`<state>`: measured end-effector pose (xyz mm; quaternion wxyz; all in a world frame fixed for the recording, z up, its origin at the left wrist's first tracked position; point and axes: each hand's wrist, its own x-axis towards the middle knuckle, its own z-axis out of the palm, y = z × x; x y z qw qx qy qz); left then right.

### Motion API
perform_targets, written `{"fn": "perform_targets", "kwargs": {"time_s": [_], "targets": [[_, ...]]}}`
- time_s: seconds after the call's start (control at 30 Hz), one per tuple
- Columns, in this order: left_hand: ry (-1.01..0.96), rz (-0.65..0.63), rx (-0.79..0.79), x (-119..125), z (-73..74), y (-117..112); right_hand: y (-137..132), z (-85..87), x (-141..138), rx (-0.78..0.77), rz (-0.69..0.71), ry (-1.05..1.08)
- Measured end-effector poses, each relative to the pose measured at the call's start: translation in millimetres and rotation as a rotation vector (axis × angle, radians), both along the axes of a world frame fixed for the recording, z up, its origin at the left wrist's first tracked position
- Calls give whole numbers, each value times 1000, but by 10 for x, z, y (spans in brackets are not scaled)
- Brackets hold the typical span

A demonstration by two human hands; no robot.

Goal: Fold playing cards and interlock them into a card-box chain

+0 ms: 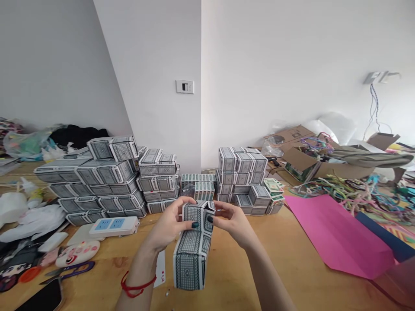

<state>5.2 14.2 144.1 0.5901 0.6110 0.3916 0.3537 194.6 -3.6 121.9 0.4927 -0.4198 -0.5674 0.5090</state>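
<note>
Head view: your left hand (169,226) and right hand (236,223) pinch one card box (193,213), a second box (189,268) touching it.

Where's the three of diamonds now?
The three of diamonds lies low in the head view, left of centre, on the table between the left forearm and playing-card block.

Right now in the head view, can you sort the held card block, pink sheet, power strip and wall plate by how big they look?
Largest to smallest:
pink sheet
held card block
power strip
wall plate
</note>
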Motion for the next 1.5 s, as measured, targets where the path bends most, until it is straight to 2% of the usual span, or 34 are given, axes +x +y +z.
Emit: {"fn": "perform_targets", "kwargs": {"time_s": [0.17, 0.47, 0.8, 1.07, 1.5], "targets": [[-53, -69, -47, -15, 9, -8, -15, -11, 23, -3, 38, 10], [-88, -95, -64, -44, -11, -3, -3, 1, 48, -23, 82, 32], [-128, -70, -42, -49, 0, -7, -8, -35, 25, 6, 47, 12], [-110, -71, -66, -22, 5, -7, -65, 5, -28, -31, 13, -62], [-86, -71, -36, -17, -6, -9, -31, 40, 68, -60, 116, 11]]}}
